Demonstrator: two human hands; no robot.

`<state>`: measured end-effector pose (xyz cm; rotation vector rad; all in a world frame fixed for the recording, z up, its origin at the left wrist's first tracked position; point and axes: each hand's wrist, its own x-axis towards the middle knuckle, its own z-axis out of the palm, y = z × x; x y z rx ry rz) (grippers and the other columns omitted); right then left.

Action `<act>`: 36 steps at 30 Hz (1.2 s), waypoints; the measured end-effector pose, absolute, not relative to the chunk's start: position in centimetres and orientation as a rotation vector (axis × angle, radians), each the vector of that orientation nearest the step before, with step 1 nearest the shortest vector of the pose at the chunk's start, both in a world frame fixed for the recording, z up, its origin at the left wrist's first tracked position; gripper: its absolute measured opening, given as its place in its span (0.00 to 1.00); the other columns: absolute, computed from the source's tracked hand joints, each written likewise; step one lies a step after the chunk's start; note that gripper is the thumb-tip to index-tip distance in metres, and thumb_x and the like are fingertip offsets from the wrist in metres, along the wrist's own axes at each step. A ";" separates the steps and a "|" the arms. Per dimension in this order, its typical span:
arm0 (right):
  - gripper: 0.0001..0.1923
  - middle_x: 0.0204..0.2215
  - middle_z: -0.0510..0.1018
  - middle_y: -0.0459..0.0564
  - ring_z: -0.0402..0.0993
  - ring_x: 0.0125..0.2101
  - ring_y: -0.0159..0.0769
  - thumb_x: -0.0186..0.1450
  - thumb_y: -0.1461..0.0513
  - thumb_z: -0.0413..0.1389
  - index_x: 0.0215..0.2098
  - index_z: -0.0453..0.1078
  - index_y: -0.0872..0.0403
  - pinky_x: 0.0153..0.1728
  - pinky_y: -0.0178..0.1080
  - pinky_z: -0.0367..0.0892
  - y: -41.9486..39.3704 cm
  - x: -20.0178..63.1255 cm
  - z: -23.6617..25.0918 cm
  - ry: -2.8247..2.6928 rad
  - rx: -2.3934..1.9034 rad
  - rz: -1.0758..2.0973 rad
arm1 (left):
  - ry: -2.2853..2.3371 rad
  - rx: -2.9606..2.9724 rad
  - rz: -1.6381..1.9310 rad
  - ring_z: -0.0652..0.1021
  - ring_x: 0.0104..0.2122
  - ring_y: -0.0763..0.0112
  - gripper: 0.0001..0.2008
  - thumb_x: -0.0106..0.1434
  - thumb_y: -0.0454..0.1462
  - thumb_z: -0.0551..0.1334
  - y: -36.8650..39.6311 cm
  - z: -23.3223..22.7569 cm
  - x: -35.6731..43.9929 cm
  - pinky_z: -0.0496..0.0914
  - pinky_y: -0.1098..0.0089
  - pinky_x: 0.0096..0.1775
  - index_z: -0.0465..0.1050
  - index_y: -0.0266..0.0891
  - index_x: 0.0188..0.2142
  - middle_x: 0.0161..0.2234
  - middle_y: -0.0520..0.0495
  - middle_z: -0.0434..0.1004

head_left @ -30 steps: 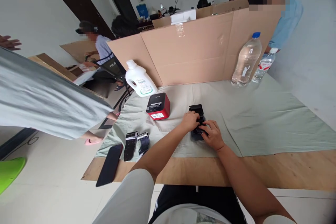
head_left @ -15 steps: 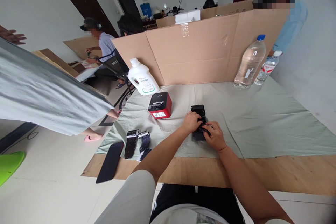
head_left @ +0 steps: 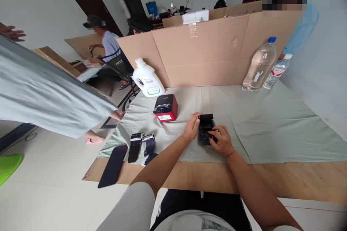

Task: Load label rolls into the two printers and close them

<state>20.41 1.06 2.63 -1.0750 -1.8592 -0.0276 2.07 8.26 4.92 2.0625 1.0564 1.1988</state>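
A small black device with a raised lid, like a portable label printer (head_left: 205,130), lies on the cloth in front of me. My left hand (head_left: 192,125) is closed at the left edge of the lid, thumb and fingers against it. Over the right side of the printer curls my right hand (head_left: 222,141), its fingertips reaching into the open compartment. Whatever small part lies under those fingertips is too dark to make out. To the left rest a dark ribbon roll (head_left: 135,148) and a second ribbon roll (head_left: 149,145), both partly unwound.
A red and black box-shaped printer (head_left: 166,107) stands left of centre, before a white jug (head_left: 148,79). A phone (head_left: 112,166) lies near the front left edge. A cardboard panel (head_left: 200,54) closes the back. Two water bottles (head_left: 259,65) stand back right. Other people are nearby.
My left hand has moved from inside the printer to the left edge of its lid. The lid has tilted and now shows narrower. My right hand stays at the compartment.
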 end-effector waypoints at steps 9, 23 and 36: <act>0.12 0.41 0.71 0.54 0.66 0.45 0.44 0.57 0.64 0.56 0.40 0.72 0.52 0.48 0.49 0.67 1.1 20.5 2.5 -1.871 -1.105 -0.034 | 1.000 2.291 0.963 0.62 0.62 0.60 0.21 0.71 0.44 0.47 4.5 3.9 1.2 0.58 0.53 0.62 0.66 0.38 0.56 0.60 0.38 0.63; 0.30 0.47 0.73 0.57 0.66 0.49 0.49 0.56 0.46 0.60 0.50 0.69 0.54 0.49 0.52 0.62 0.5 19.7 2.2 -1.920 -1.412 0.005 | 1.064 2.363 0.897 0.57 0.65 0.60 0.21 0.70 0.43 0.49 3.9 3.1 1.3 0.57 0.50 0.63 0.63 0.38 0.59 0.63 0.39 0.59; 0.38 0.60 0.58 0.69 0.64 0.52 0.57 0.56 0.50 0.58 0.60 0.57 0.58 0.45 0.55 0.66 -0.5 14.6 2.0 -1.730 -1.772 -0.067 | 1.018 1.979 1.233 0.59 0.64 0.60 0.27 0.71 0.49 0.43 4.2 -0.4 0.2 0.53 0.51 0.64 0.53 0.39 0.64 0.63 0.37 0.57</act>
